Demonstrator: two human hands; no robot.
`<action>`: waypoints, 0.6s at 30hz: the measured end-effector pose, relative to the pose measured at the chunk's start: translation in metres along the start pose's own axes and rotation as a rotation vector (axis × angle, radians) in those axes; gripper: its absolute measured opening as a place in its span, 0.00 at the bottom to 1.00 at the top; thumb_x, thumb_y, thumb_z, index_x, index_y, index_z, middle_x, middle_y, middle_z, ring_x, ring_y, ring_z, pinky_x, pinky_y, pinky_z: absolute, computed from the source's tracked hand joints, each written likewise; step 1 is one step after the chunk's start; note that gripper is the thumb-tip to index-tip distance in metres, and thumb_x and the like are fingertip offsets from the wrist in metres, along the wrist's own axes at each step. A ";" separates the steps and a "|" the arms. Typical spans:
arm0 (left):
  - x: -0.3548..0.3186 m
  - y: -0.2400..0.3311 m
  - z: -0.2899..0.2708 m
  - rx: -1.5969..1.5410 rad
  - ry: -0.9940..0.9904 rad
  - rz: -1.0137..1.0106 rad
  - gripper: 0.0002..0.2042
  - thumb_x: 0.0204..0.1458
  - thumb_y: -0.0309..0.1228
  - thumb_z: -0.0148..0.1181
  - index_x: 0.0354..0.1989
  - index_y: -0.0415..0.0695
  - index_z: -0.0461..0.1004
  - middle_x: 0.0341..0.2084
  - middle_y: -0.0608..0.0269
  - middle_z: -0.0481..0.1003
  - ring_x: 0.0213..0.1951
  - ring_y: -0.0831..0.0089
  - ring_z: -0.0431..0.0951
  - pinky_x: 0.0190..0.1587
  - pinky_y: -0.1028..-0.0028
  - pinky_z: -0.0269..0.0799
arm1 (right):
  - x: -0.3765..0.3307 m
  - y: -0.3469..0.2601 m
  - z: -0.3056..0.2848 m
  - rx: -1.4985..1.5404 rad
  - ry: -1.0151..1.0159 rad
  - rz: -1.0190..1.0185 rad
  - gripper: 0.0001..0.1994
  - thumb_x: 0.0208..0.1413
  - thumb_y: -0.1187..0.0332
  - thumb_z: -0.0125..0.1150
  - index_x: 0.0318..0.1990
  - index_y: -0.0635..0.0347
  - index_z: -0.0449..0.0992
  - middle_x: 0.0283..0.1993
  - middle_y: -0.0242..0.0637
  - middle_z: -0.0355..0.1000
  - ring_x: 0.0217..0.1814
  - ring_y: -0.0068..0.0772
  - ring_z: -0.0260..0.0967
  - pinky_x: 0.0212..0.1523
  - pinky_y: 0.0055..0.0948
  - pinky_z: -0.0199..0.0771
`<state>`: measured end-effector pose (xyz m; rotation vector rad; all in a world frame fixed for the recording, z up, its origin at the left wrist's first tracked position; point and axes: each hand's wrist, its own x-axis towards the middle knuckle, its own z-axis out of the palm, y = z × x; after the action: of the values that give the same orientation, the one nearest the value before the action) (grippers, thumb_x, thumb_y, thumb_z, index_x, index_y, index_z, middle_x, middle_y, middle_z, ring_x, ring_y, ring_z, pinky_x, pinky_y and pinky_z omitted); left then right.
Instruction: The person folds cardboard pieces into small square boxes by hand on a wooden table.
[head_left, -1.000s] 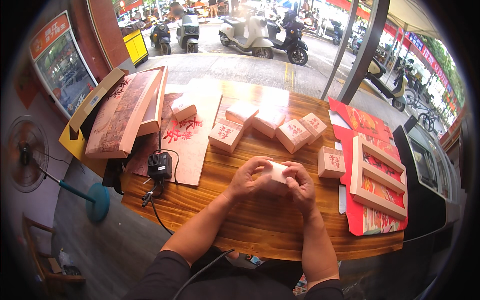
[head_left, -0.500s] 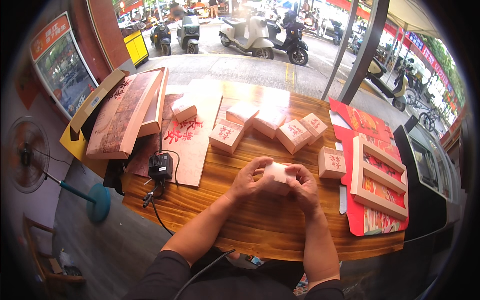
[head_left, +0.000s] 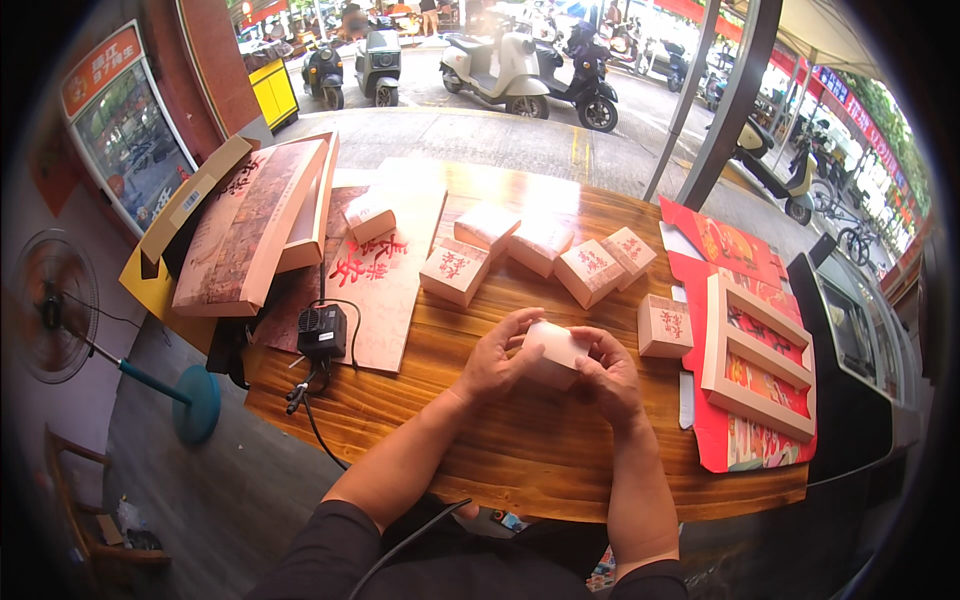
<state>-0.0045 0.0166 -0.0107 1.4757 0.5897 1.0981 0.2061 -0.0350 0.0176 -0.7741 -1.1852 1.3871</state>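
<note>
Two hands on one small box
The pale box [head_left: 553, 352] sits between the left hand [head_left: 493, 358] and right hand [head_left: 607, 375], both pinching its ends above the wooden table [head_left: 520, 460].

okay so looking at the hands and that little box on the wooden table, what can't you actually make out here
Head view only:
- Small pale box: its lower part and underside are covered by the left hand and right hand.
- Whether the box is shut: fingers hide its edges.
- Right end of the red tray: bent and dimmed by the fisheye rim.
- Scooters behind: too small for detail.
</note>
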 end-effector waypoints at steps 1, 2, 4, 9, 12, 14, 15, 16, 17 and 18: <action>0.000 0.001 0.000 -0.012 0.000 -0.005 0.26 0.62 0.27 0.58 0.67 0.41 0.59 0.56 0.57 0.70 0.56 0.72 0.71 0.58 0.72 0.68 | -0.001 0.000 -0.002 -0.010 0.003 0.014 0.19 0.61 0.76 0.56 0.60 0.65 0.68 0.54 0.38 0.71 0.56 0.25 0.68 0.58 0.27 0.69; 0.000 0.002 0.001 -0.023 0.002 -0.017 0.26 0.62 0.28 0.58 0.67 0.41 0.59 0.56 0.57 0.70 0.56 0.72 0.71 0.58 0.73 0.68 | -0.001 0.001 -0.003 -0.020 0.006 0.028 0.19 0.61 0.77 0.56 0.60 0.65 0.68 0.54 0.37 0.71 0.56 0.25 0.68 0.58 0.27 0.69; 0.000 0.005 0.002 -0.044 0.005 -0.041 0.26 0.62 0.28 0.57 0.68 0.41 0.59 0.55 0.57 0.71 0.56 0.73 0.72 0.58 0.73 0.68 | -0.001 0.000 -0.002 -0.028 0.021 0.038 0.19 0.61 0.76 0.56 0.60 0.64 0.68 0.54 0.37 0.71 0.56 0.25 0.68 0.59 0.27 0.68; -0.001 0.008 0.004 -0.022 0.018 -0.065 0.30 0.61 0.31 0.61 0.69 0.41 0.57 0.55 0.57 0.70 0.55 0.73 0.72 0.58 0.73 0.68 | 0.001 0.003 -0.001 -0.043 0.053 -0.001 0.20 0.62 0.75 0.56 0.61 0.63 0.67 0.57 0.37 0.69 0.59 0.26 0.66 0.61 0.27 0.66; -0.001 0.007 0.002 0.036 0.011 -0.054 0.33 0.59 0.32 0.64 0.70 0.42 0.55 0.56 0.56 0.69 0.56 0.72 0.72 0.58 0.72 0.69 | 0.001 0.004 -0.001 -0.032 0.079 -0.024 0.21 0.62 0.72 0.58 0.63 0.62 0.66 0.59 0.39 0.68 0.61 0.27 0.65 0.62 0.28 0.64; -0.001 0.007 0.003 0.036 0.011 -0.062 0.35 0.58 0.33 0.65 0.71 0.43 0.53 0.57 0.55 0.69 0.56 0.71 0.71 0.59 0.71 0.68 | 0.002 0.003 -0.001 -0.028 0.098 -0.058 0.23 0.62 0.70 0.60 0.63 0.62 0.65 0.61 0.40 0.67 0.62 0.29 0.65 0.63 0.29 0.64; -0.002 0.008 0.003 0.019 0.013 -0.074 0.36 0.58 0.33 0.66 0.71 0.43 0.52 0.58 0.55 0.68 0.56 0.70 0.71 0.59 0.70 0.68 | 0.002 0.003 -0.001 -0.014 0.088 -0.059 0.24 0.62 0.69 0.61 0.64 0.62 0.65 0.61 0.40 0.67 0.62 0.29 0.65 0.63 0.29 0.63; -0.002 0.008 0.004 0.002 0.015 -0.085 0.37 0.58 0.33 0.66 0.72 0.43 0.52 0.58 0.55 0.68 0.57 0.70 0.71 0.59 0.70 0.68 | 0.002 0.003 -0.001 0.001 0.079 -0.061 0.25 0.61 0.68 0.62 0.64 0.62 0.65 0.61 0.41 0.67 0.62 0.30 0.65 0.64 0.30 0.63; -0.002 0.008 0.003 0.005 0.014 -0.086 0.37 0.58 0.33 0.66 0.72 0.43 0.51 0.59 0.54 0.68 0.57 0.70 0.71 0.60 0.69 0.68 | 0.001 0.003 -0.001 0.015 0.069 -0.062 0.25 0.61 0.67 0.64 0.64 0.62 0.64 0.61 0.41 0.67 0.63 0.30 0.65 0.64 0.30 0.63; -0.002 0.007 0.003 0.008 0.013 -0.087 0.37 0.58 0.33 0.66 0.72 0.43 0.51 0.59 0.54 0.67 0.57 0.69 0.71 0.60 0.69 0.68 | 0.001 0.004 -0.001 -0.014 0.055 -0.076 0.26 0.61 0.67 0.64 0.64 0.62 0.64 0.61 0.41 0.67 0.63 0.30 0.65 0.64 0.30 0.63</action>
<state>-0.0044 0.0122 -0.0041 1.4378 0.6622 1.0395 0.2055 -0.0331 0.0141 -0.7651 -1.1707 1.2883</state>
